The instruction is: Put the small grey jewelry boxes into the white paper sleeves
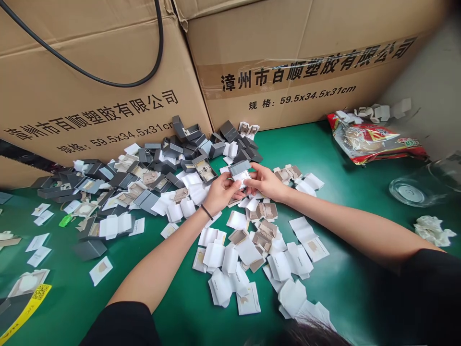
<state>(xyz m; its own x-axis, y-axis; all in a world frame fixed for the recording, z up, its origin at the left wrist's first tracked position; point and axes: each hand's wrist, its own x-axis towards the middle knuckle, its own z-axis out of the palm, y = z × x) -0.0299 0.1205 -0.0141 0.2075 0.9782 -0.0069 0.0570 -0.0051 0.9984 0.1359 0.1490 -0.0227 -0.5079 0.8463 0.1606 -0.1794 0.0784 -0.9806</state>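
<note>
Near the middle of the head view, both hands grip a small grey box [239, 168] with its lid raised and something white inside. My left hand [222, 193] has its thumb and fingers on the left and lower side of the box. From the right, my right hand [265, 182] pinches the opposite side. Behind and left of the hands lies a heap of dark grey small boxes [171, 150], several of them open. Folded white card pieces [216, 254] are strewn over the table below the hands, some with brown backs.
Two large cardboard cartons [309, 29] stand at the back, with a black cable [108, 84] hanging before the left one. The green table [288, 139] also bears a red snack bag [378, 139], a clear plastic cup [410, 190] and crumpled tissue [434, 230]. A yellow strip [27, 315] lies lower left.
</note>
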